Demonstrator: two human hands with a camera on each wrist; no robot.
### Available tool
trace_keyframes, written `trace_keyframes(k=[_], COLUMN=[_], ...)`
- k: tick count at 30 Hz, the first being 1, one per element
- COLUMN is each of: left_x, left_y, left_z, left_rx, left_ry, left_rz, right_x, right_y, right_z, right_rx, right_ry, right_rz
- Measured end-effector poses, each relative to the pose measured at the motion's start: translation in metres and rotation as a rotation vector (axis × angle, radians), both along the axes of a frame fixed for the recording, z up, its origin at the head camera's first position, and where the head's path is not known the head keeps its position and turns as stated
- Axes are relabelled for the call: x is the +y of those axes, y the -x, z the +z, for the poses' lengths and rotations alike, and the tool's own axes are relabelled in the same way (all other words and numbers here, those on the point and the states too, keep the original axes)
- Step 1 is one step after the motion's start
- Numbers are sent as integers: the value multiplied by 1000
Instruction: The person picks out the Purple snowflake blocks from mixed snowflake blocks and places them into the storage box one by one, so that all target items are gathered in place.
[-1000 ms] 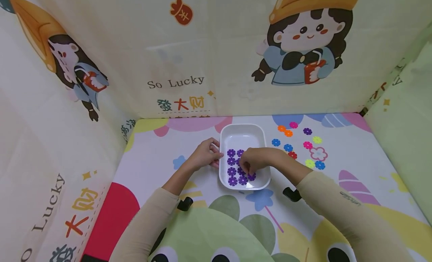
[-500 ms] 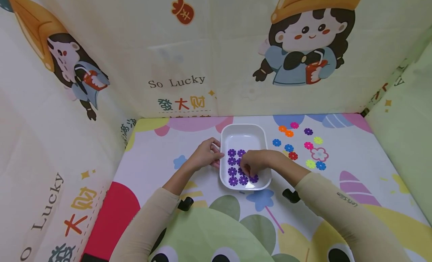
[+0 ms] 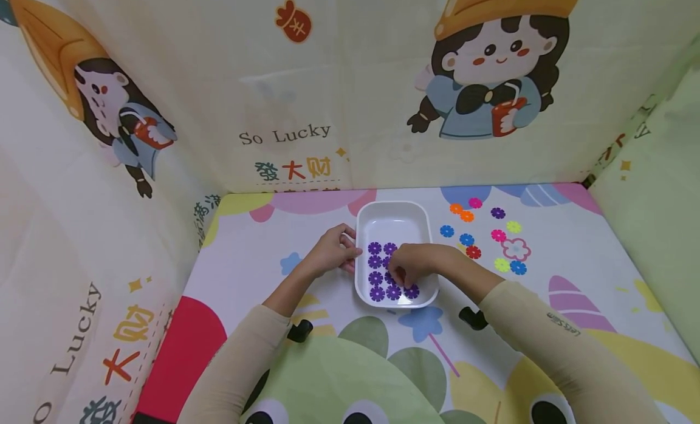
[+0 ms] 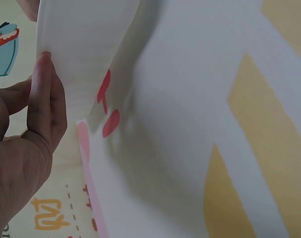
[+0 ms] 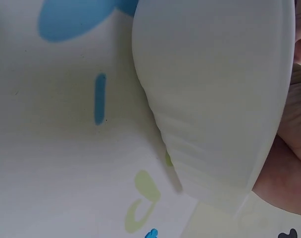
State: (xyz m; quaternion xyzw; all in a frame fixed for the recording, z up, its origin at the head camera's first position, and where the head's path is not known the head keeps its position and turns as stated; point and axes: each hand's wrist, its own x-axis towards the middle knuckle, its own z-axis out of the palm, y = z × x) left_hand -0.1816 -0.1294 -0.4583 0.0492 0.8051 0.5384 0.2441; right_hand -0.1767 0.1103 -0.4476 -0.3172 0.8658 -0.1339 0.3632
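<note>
A white rectangular tray (image 3: 392,223) stands on the table with purple snowflake discs (image 3: 375,278) lying in rows in its near half. My left hand (image 3: 335,249) holds the tray's left side, thumb at the rim; the left wrist view shows its fingers (image 4: 40,94) against the outer wall. Reaching over the tray's right rim, my right hand (image 3: 412,263) has curled fingers pinched together at the upper left edge of a purple snowflake disc (image 3: 411,291) in the near right corner. The right hand covers some discs behind it. The tray wall hides its fingertips in the right wrist view.
Right of the tray lie loose snowflake discs: orange (image 3: 466,216), blue (image 3: 446,231), red (image 3: 473,252), pink (image 3: 498,235), yellow (image 3: 514,227) and one purple (image 3: 497,213). A printed cloth curtain (image 3: 383,157) rises behind the table and along both sides.
The purple disc under my right fingertips has shifted slightly right and toward me, and shows more fully. My left hand keeps its place on the tray.
</note>
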Motion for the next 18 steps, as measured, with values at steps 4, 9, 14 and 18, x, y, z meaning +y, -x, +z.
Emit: trace_keyframes(k=[4,9,14,18], left_x=[0,1,1,1], left_y=[1,1,0,1], left_z=[0,0,0,-1], left_rx=[-7,-4,0,-2], left_ry=[-3,-7,-1,3], left_rz=[-3,-5,-3,-1], right_x=[1,4,10,18], right_y=[0,1,2,2], right_z=[3,6,11,16], right_rx=[-10,0,51,86], right_ry=[18,58,146,219], right_rz=[-12,-26,-29,-58])
